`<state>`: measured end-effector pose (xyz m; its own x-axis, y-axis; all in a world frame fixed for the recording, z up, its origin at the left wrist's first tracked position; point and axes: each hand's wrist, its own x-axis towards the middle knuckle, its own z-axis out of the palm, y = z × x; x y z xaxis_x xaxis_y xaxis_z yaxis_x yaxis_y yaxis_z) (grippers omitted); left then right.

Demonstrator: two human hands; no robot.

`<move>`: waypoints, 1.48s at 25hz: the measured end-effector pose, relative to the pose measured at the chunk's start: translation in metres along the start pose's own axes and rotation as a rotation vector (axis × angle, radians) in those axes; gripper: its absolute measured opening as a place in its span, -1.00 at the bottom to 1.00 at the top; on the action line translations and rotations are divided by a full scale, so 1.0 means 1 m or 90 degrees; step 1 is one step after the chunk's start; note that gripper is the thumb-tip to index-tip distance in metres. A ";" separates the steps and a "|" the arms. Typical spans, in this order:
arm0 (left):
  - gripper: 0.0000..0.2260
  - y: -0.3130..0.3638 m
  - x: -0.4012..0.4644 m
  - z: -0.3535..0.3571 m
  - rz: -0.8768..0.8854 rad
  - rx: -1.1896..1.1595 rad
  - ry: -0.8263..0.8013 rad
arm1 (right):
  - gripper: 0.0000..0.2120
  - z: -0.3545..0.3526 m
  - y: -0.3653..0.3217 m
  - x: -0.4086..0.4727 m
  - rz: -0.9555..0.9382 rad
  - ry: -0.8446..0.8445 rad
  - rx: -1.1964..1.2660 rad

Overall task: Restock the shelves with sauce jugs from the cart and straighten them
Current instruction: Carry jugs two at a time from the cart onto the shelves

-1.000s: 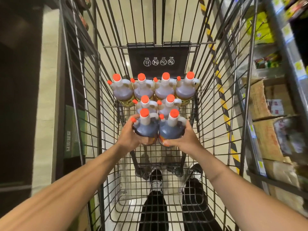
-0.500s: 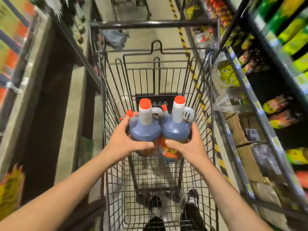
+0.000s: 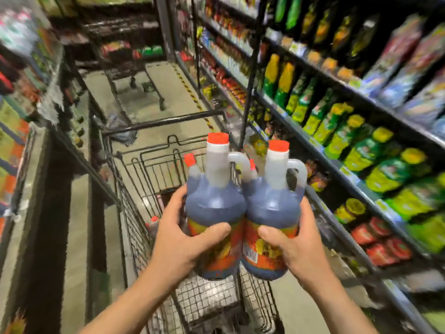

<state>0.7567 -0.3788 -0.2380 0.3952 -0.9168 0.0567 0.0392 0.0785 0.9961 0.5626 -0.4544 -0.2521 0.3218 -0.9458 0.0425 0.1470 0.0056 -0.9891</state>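
Left hand [image 3: 179, 239] & right hand [image 3: 296, 247] each gripped a dark sauce jug [image 3: 214, 213], [image 3: 271, 218], side by side, touching, upright, above wire cart [image 3: 149, 169]. Orange caps, white necks w/ handles. Stocked shelves [image 3: 337, 131] at right, blurred.

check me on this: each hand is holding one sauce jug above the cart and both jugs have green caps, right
Not quite: the caps are orange-red, not green, as the head view shows. The rest holds: the left hand holds the left jug, the right hand holds the right jug, both above the cart.
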 end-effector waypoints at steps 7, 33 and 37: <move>-0.35 0.045 -0.047 0.107 0.076 0.040 -0.161 | -0.21 -0.081 -0.069 -0.108 -0.023 0.198 0.057; -0.34 0.066 -0.433 0.529 -0.028 -0.013 -0.932 | -0.30 -0.346 -0.153 -0.600 -0.177 0.953 0.067; -0.37 0.058 -0.464 0.577 -0.048 -0.022 -0.976 | -0.34 -0.384 -0.154 -0.624 -0.165 1.001 0.048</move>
<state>0.0458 -0.1754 -0.1675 -0.9039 -0.4257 0.0421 0.0446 0.0041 0.9990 -0.0197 0.0109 -0.1806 -0.9527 -0.3026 -0.0275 0.1013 -0.2311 -0.9676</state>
